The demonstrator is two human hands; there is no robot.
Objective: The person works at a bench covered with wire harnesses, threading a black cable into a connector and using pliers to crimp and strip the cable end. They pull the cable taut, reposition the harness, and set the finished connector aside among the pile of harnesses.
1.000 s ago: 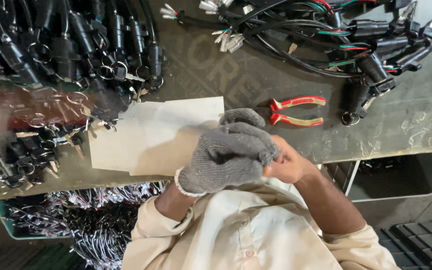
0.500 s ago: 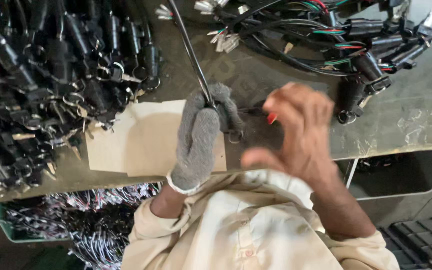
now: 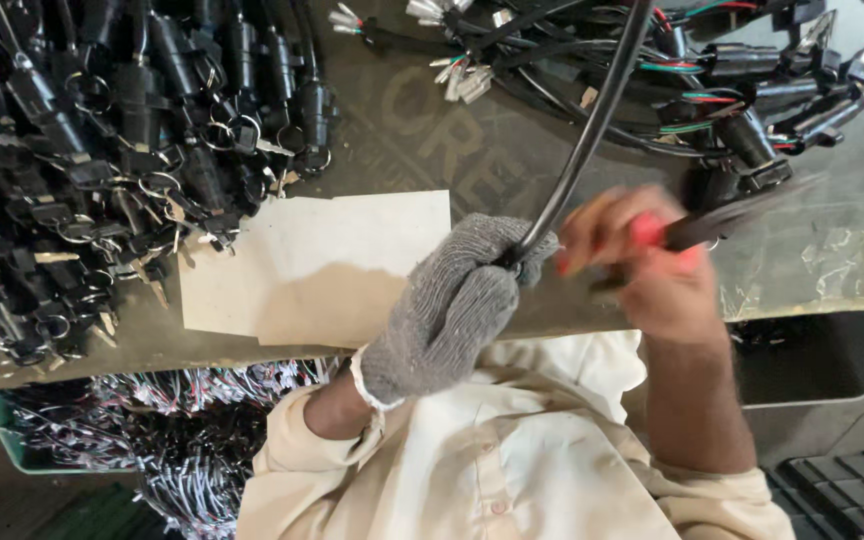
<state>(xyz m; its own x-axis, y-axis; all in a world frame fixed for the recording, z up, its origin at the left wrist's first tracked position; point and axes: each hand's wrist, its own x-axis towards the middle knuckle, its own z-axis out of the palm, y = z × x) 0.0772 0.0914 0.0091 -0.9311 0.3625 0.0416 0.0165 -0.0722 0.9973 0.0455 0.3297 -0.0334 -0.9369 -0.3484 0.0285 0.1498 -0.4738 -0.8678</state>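
My left hand (image 3: 452, 305), in a grey knit glove, is closed around a black cable (image 3: 592, 120) that runs up and away to the top of the view. My bare right hand (image 3: 652, 265) is blurred with motion beside it and grips red-handled pliers (image 3: 682, 232), whose dark jaws point to the right. Both hands hover over the front edge of the dark workbench (image 3: 432, 150), just right of a pale cardboard sheet (image 3: 302, 260).
A big heap of black lock assemblies with keys and rings (image 3: 102, 150) fills the left of the bench. Black wire harnesses with coloured leads (image 3: 732, 90) lie at the back right. A green bin of cut wires (image 3: 132, 430) sits below the bench.
The pliers left the bench and are in my right hand. My left hand has kept hold of the black cable, which now slants up to the right.
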